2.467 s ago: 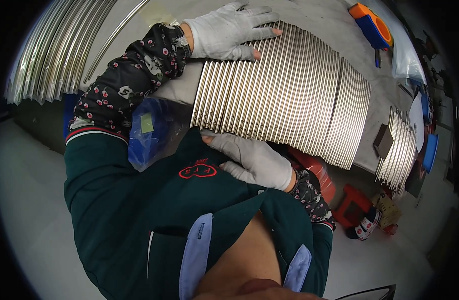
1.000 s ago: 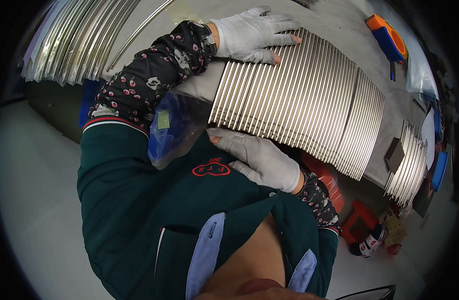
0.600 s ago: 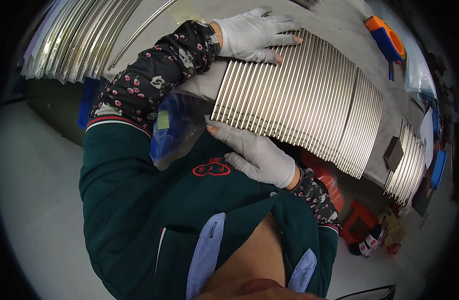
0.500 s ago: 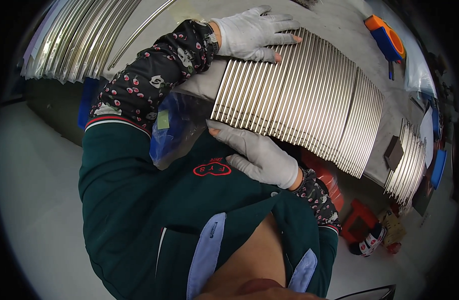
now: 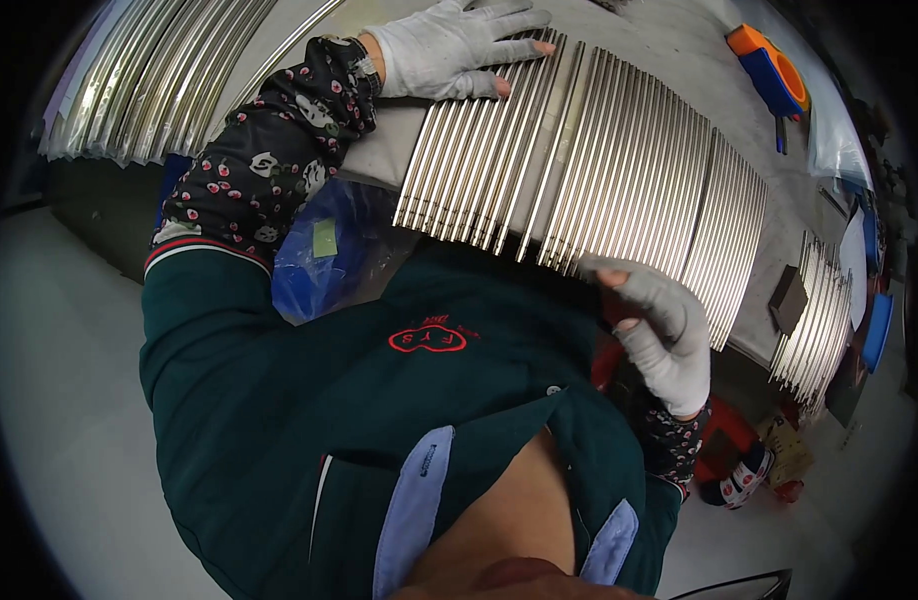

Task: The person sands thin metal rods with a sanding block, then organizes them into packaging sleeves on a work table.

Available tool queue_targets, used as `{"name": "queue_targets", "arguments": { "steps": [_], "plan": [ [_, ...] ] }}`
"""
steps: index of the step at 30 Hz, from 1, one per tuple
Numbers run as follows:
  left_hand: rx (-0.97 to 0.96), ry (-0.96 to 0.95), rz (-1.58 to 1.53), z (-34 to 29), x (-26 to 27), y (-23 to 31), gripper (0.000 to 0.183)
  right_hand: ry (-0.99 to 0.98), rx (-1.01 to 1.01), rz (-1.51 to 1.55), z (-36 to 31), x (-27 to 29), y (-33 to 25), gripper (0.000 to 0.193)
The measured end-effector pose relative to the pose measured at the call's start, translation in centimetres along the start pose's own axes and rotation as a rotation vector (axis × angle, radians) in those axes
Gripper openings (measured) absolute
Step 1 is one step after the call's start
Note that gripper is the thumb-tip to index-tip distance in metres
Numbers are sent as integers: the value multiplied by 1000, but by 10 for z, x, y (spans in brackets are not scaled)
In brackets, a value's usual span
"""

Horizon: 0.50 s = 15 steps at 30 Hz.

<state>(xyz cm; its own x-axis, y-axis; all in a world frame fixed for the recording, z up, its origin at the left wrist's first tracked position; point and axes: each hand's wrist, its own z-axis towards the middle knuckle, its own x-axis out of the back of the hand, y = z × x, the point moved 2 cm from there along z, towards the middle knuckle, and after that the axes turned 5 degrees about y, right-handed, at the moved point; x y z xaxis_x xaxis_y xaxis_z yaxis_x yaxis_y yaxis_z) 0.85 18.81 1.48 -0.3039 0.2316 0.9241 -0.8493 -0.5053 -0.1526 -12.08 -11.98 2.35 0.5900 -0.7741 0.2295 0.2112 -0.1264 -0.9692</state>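
Note:
Many thin, shiny metal rods (image 5: 634, 160) lie side by side across the table in front of me. A separate group of rods (image 5: 464, 160) sits at their left, with a gap and a loose rod (image 5: 547, 150) between the two. My left hand (image 5: 454, 50), in a white glove with bare fingertips on some fingers, lies with fingers spread over the far ends of the left group. My right hand (image 5: 667, 325), gloved the same way, hovers at the near ends of the right-hand rods. Its finger and thumb are apart and nothing shows between them.
Plastic-wrapped metal rods (image 5: 159, 75) lie at the far left. An orange and blue tape dispenser (image 5: 769, 70) is at the far right. Shorter rods (image 5: 814, 310) rest beside a dark block (image 5: 787, 300) on the right. A blue plastic bag (image 5: 324, 250) hangs at the table's near edge.
My left hand has slid left with the left group of rods, and a gap has appeared in the row. My right hand has moved right along the near ends.

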Motion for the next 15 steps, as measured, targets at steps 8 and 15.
{"name": "queue_targets", "arguments": {
  "steps": [8, 15],
  "plan": [
    [15, -48, 59, 16, -29, 22, 66, 316, 126, -1061, 22, 39, 28, 61],
    [-47, -79, -74, 18, -11, 17, 66, 141, 171, -1250, 38, 20, 41, 65]
  ]
}}
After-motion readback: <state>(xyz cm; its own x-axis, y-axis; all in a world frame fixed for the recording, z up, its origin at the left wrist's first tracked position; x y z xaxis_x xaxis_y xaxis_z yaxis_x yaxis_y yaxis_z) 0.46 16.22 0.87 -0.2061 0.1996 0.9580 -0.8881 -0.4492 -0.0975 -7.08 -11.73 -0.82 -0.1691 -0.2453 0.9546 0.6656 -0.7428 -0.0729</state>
